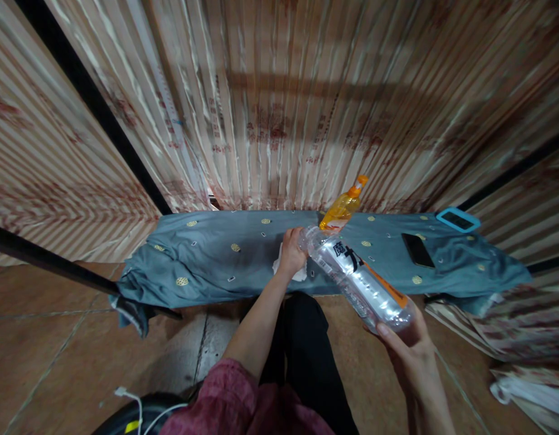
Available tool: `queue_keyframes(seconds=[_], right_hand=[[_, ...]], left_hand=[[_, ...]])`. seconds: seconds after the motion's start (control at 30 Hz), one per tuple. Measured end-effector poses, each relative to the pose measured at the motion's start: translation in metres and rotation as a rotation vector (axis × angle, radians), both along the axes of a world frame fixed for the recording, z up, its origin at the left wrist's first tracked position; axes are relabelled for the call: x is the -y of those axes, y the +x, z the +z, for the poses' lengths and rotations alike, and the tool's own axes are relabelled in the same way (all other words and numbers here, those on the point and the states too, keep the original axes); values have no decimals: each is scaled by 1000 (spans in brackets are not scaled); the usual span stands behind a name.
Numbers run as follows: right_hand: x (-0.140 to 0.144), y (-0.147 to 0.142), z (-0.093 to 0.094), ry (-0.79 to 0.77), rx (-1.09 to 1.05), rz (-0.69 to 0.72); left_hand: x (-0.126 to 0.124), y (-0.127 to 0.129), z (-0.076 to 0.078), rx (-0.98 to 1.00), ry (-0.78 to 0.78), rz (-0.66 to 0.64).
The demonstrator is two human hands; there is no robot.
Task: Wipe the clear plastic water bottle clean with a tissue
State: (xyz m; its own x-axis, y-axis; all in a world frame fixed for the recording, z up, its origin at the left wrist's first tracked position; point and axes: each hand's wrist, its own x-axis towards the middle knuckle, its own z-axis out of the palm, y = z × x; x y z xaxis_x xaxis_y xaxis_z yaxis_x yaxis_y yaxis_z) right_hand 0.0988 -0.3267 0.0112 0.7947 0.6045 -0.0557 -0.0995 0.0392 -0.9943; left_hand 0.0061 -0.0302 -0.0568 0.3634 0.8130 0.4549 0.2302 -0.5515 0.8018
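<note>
Right hand (408,347) gripped the clear bottle (358,278) by its base, tilted over the counter (216,254). Left hand (292,251) clenched on neck/cap end, white tissue (283,266) beneath. Cap looked unopened, orange bottle (345,205) untouched behind.

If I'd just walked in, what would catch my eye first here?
Probably the big clear plastic bottle held tilted in the middle: the right hand grips its base, the left hand is at its cap end with a white cloth. Just behind stands an orange bottle on the blue-grey bedding, before striped curtains.
</note>
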Motion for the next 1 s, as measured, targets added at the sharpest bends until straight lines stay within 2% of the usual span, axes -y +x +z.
queue_keyframes(seconds=[0.4,0.6,1.0], right_hand=[[2,5,-8,-33,14,8],[-2,-4,-3,-82,43,-77],[4,9,-15,-66,63,-20]], left_hand=[[2,-1,4,-10,-19,9],[3,-2,7,-27,-17,18],[4,-4,8,-15,-33,5]])
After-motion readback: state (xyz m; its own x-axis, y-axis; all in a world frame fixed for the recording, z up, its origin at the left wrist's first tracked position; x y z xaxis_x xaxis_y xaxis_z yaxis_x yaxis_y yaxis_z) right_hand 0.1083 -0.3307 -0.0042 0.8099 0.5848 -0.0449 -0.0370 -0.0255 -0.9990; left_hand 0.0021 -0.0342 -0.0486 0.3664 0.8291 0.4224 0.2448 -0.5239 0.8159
